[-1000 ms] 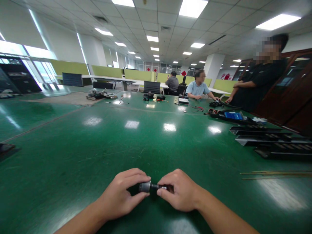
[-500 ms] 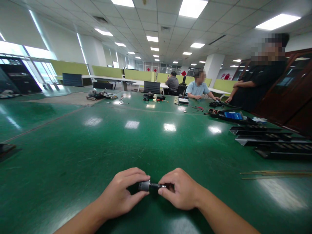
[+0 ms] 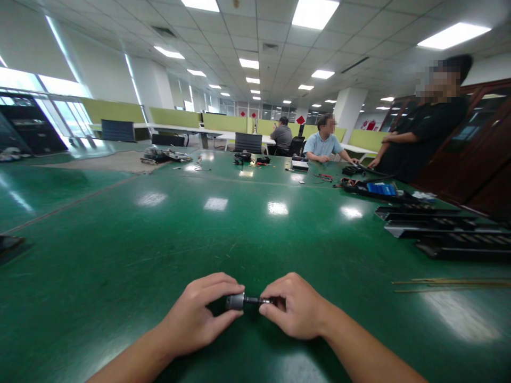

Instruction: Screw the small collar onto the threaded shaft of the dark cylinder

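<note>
Low in the middle of the head view, a short dark grey metal cylinder [image 3: 235, 302] with a narrower dark shaft [image 3: 251, 300] on its right end lies level between my hands. My left hand [image 3: 202, 311] is closed on the cylinder, thumb below and fingertips above. The far end of the shaft, where a shiny bit shows, is pinched between the thumb and finger of my right hand [image 3: 295, 306]. The right fingertips partly cover that end. Both hands are just over the green table [image 3: 167, 250].
Black metal channels [image 3: 459, 247] and thin brass-coloured rods [image 3: 447, 282] lie at the right. Farther back are a black tray with blue items [image 3: 381, 189], a white box [image 3: 299, 165] and loose tools. A seated person [image 3: 324, 143] and a standing person [image 3: 423, 133] are at the far right.
Both hands have risen very slightly in the view. The left hand and the cylinder have shifted a touch to the left, and the grips are unchanged.
</note>
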`<state>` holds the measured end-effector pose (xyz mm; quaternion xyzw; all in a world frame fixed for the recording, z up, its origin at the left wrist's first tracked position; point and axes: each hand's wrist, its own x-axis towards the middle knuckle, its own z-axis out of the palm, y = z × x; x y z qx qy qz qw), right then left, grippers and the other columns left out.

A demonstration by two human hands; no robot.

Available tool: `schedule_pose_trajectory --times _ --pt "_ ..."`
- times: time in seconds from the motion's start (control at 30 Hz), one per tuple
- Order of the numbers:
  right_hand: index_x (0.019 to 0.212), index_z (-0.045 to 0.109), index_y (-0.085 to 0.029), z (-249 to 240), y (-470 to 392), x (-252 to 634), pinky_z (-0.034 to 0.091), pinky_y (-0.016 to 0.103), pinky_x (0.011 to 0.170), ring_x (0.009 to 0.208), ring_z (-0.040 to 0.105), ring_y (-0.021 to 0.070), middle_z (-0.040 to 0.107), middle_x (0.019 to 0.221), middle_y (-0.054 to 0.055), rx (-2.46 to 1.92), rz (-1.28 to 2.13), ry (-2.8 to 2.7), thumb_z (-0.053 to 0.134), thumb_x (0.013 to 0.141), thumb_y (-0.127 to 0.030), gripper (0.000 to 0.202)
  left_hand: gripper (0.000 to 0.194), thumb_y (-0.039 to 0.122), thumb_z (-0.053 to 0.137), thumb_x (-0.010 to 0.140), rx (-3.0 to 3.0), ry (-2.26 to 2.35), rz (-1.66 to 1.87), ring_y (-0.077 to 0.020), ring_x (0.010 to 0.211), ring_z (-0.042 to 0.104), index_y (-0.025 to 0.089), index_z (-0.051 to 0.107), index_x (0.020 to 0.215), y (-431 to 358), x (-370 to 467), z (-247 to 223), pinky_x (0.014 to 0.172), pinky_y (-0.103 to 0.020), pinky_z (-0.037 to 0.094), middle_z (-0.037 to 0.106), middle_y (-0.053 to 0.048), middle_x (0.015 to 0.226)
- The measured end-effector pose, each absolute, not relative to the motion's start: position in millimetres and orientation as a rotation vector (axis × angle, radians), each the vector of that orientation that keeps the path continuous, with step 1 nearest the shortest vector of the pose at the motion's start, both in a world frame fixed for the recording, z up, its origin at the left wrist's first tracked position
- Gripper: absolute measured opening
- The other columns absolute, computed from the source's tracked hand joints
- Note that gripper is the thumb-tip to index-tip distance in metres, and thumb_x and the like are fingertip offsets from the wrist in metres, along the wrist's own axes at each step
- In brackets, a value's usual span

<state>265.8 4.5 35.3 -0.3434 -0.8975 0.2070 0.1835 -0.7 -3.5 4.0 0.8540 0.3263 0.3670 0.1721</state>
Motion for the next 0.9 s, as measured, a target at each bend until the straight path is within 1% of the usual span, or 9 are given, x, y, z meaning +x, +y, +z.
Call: schedule_pose_trajectory --times 0.33,0.6,0.8,0.9 --pt "0.087 0.076 -0.017 36.1 6.5 271.0 0.040 0.022 0.057 0.056 0.058 0.0125 0.066 0.065 0.000 -0.959 0.589 -2.523 0.064 0.088 -0.024 0.014 0.036 0.019 0.074 0.085 2.423 0.923 1.090 -0.0187 0.097 0.069 0.025 0.068 0.119 -2.0 -3.7 3.8 0.086 -0.031 0.059 0.071 -0.007 0.109" --pt "0.082 0.074 -0.017 35.3 9.5 274.1 0.040 0.023 0.057 0.056 0.058 0.0129 0.064 0.063 -0.001 -0.940 0.586 -2.518 0.065 0.086 -0.024 0.012 0.033 0.019 0.074 0.085 2.408 0.935 1.086 -0.0183 0.097 0.069 0.025 0.069 0.118 -2.7 -3.7 6.1 0.086 -0.031 0.059 0.071 -0.007 0.108" --pt "0.083 0.074 -0.017 35.9 9.9 276.5 0.040 0.023 0.056 0.055 0.058 0.0131 0.065 0.062 0.000 -0.939 0.586 -2.511 0.065 0.085 -0.024 0.012 0.032 0.021 0.074 0.085 2.426 0.961 1.082 -0.0194 0.097 0.069 0.023 0.070 0.117 -3.1 -4.1 6.2 0.086 -0.032 0.060 0.071 -0.009 0.108" --pt "0.081 0.074 -0.017 36.9 10.4 278.2 0.040 0.023 0.056 0.055 0.058 0.0129 0.064 0.062 -0.001 -0.932 0.584 -2.507 0.066 0.084 -0.023 0.011 0.033 0.020 0.074 0.085 2.428 0.954 1.085 -0.0185 0.097 0.069 0.024 0.069 0.117 -4.1 -4.1 7.7 0.085 -0.031 0.059 0.071 -0.008 0.108"
